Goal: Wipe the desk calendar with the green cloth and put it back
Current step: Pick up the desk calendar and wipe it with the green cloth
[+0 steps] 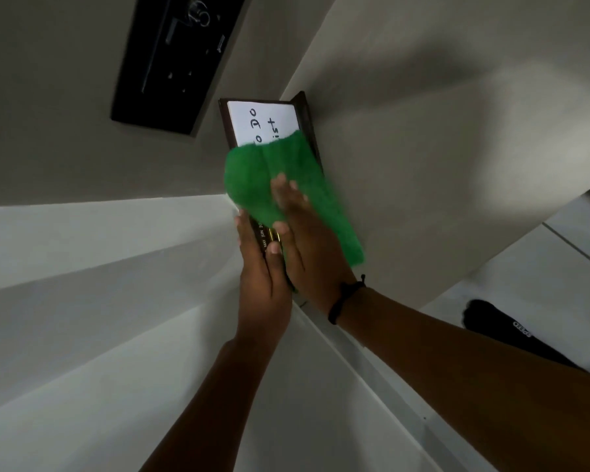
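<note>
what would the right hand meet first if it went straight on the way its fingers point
The right hand lies flat on the green cloth, fingers aimed up the calendar. Straight on, it would push the cloth onto the white to-do sheet; beyond that, probably the calendar's dark top frame.

Left hand (259,281) grips calendar (263,120); right hand (307,247) presses cloth (252,172).

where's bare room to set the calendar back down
The white surface left of the left hand, below the black frame, looks bare. It is crowded at the calendar, where the right hand presses the cloth, close to the beige wall.
</note>
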